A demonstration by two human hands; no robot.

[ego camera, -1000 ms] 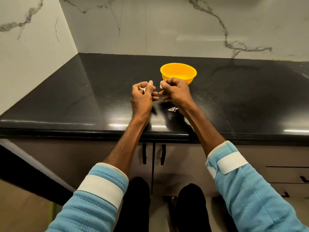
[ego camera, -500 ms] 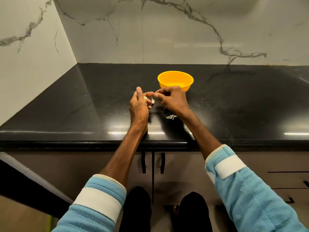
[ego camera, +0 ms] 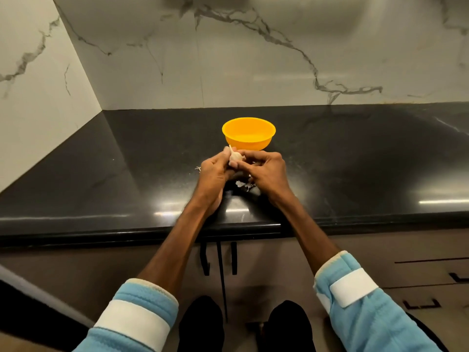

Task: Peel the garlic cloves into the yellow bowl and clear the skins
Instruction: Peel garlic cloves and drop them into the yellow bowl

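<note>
A yellow bowl stands on the black countertop, just beyond my hands. My left hand grips a pale garlic piece with a thin stem tip pointing up. My right hand meets it from the right, fingers curled and pinching at the same garlic. White skin scraps lie on the counter under and between my hands. A tiny scrap sits left of my left hand. What lies inside the bowl is not visible.
Marble walls close the counter at the back and left, forming a corner. The counter's front edge runs below my wrists, with cabinet doors and black handles underneath.
My hands have come closer together over the skins, both now closing on the garlic, whose stem tip shows above my left fingers. The camera view has tilted, so the bowl appears lower in view.
</note>
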